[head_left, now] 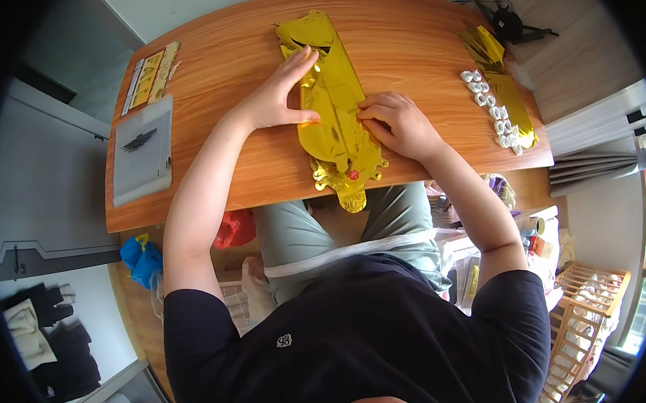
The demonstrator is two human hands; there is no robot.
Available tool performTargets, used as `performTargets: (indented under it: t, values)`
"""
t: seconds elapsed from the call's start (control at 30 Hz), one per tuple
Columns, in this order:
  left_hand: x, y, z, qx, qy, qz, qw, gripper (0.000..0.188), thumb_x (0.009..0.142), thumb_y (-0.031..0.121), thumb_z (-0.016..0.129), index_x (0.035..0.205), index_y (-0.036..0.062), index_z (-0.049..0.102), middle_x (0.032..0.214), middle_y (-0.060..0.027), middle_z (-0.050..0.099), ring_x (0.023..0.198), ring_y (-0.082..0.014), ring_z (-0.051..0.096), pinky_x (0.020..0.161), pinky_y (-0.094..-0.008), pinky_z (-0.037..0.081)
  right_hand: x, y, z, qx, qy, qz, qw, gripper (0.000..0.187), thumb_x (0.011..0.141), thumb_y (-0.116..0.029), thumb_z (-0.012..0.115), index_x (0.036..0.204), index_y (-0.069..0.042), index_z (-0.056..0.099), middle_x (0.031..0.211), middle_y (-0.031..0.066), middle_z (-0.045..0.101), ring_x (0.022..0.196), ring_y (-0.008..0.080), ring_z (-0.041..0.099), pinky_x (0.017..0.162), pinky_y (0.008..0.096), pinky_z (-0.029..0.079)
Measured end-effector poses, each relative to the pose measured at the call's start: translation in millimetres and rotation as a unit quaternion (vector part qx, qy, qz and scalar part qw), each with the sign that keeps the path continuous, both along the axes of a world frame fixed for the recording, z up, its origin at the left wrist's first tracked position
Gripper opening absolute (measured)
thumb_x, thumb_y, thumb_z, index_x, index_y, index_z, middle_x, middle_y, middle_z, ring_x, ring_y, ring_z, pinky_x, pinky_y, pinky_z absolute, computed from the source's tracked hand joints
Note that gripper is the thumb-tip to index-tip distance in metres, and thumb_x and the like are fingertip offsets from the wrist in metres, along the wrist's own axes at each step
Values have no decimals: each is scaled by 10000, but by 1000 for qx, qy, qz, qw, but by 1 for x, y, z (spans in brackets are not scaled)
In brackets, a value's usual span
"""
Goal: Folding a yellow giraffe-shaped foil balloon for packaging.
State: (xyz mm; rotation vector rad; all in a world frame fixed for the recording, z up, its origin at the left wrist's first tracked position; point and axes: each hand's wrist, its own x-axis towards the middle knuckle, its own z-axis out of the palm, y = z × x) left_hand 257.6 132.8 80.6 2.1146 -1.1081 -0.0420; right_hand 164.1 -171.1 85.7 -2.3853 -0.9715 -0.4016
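Observation:
A flat, shiny gold foil balloon (pixel 334 105) lies lengthwise on the wooden table, its frilled near end with a small red spot hanging over the front edge. At its left side is my left hand (pixel 278 95), thumb and fingers spread wide. The thumb tip rests on the foil and the fingertips reach toward a dark gap near its far end. My right hand (pixel 400 124) has its fingers curled in and pinches the balloon's right edge.
Small white rolls (pixel 496 112) stand in a row at the right, beside more folded gold foil (pixel 511 105). A clear plastic sleeve with dark thin pieces (pixel 143 150) and yellow printed cards (pixel 149 77) lie at the left. Black cables (pixel 507 24) sit at the far right corner.

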Motion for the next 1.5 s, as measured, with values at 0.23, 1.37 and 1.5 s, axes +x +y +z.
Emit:
performTargets:
  t: [0.23, 1.37, 1.5]
  values:
    - [-17, 30, 55, 166, 79, 24, 983, 1032, 741, 294, 879, 1612, 293, 326, 1721, -161, 93, 1595, -340, 2, 1260, -577, 35, -1, -5, -5, 5, -8, -10, 1000, 149, 882, -97, 698, 1019, -44, 725, 1161, 112, 699, 1112, 318, 632, 978, 429, 486]
    - [-63, -24, 46, 64, 206, 167, 962, 291, 909, 319, 757, 895, 30, 736, 799, -39, 709, 730, -119, 622, 679, -291, 489, -2, -2, 1, -2, 4, -16, 1000, 157, 877, -139, 682, 1013, -82, 737, 1125, 72, 705, 1084, 296, 634, 936, 420, 491]
    - [-66, -43, 46, -16, 189, 164, 968, 300, 900, 335, 744, 910, 36, 743, 828, -82, 736, 755, -177, 678, 726, -325, 516, -5, 0, 4, -13, 33, -17, 999, 172, 877, -107, 687, 1036, -55, 729, 1164, 100, 695, 1081, 325, 624, 968, 435, 481]
